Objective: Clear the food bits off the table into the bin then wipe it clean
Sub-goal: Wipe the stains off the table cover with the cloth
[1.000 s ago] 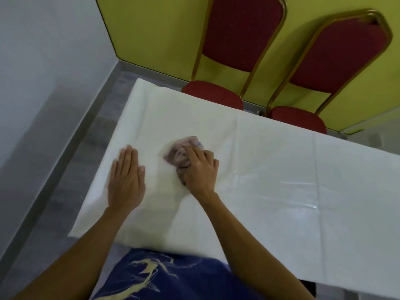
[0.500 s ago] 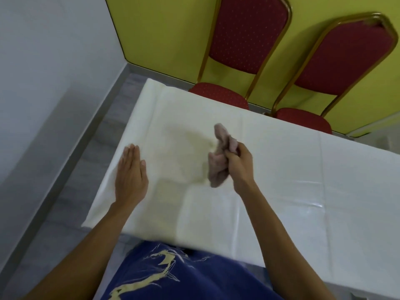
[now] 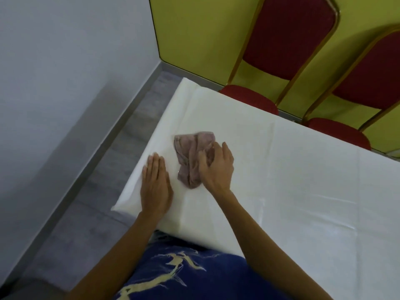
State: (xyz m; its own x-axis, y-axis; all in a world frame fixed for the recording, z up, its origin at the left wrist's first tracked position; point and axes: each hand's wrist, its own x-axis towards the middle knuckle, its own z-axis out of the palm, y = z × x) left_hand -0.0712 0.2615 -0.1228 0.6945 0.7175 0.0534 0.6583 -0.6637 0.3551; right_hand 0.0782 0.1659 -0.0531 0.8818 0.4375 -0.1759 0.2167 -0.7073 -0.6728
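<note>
Right hand (image 3: 217, 169) is clutching the cloth (image 3: 190, 154), fingers (image 3: 226, 148) curled — left hand (image 3: 155, 187), flat at nine o'clock, is bracing the desk (image 3: 303, 191); press evenly.

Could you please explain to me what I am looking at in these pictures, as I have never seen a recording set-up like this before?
There is no machine here. A person works with bare hands, and a wide-angle camera worn on their head looks forward and down. That is why their own arms reach in from the bottom edge of the view.

The left hand lies flat on the white-covered table, near its corner. The right hand holds a crumpled pinkish cloth against the table with its fingers bent into the fabric, apparently for wiping.

Behind the table a red chair and a second red chair stand against a yellow wall. The blue fabric at the bottom is the person's clothing.
</note>
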